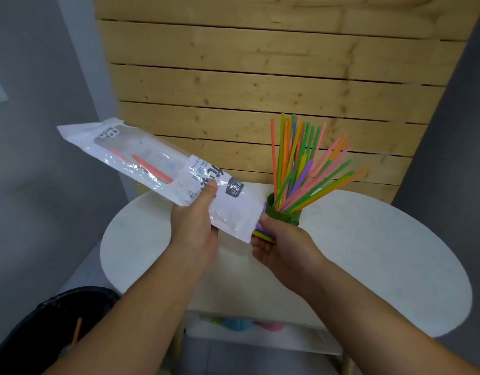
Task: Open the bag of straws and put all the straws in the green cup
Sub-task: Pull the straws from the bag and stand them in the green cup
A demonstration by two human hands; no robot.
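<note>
Bin: black bin (pixel 30 334) low on the left, nearest the camera. Looks like one orange straw is in it, can't be sure.
Table: white table (pixel 382 253), rounded top, both hands work above it.
Right hand: right hand (pixel 276 247) is curled round a small bunch of straw ends (pixel 261 234) poking out of the bag's open mouth.
Left hand: left hand (pixel 195 223) grips the bag mid-body, thumb on top, fingers underneath.
Bag: bag (pixel 233 209) is up in the air and tilted, mouth low just beside the cup, sealed end up and to the left. A few leftover straws (pixel 149 166), orange mostly, show through the clear part.
Handling: thin crinkly film, floppy and slick, weighs basically nothing. The straws are light and slide easily. I'd pull them as a bunch near the tips and hold the bag loosely at the middle so nothing jams.
Cup: green cup (pixel 284 213) stands on the table just behind the right hand, stuffed with a fan of straws (pixel 301 163) leaning right. Probably top-heavy, easy to knock.
Wall: slat wall (pixel 260 77), pale wood, at the back.
</note>
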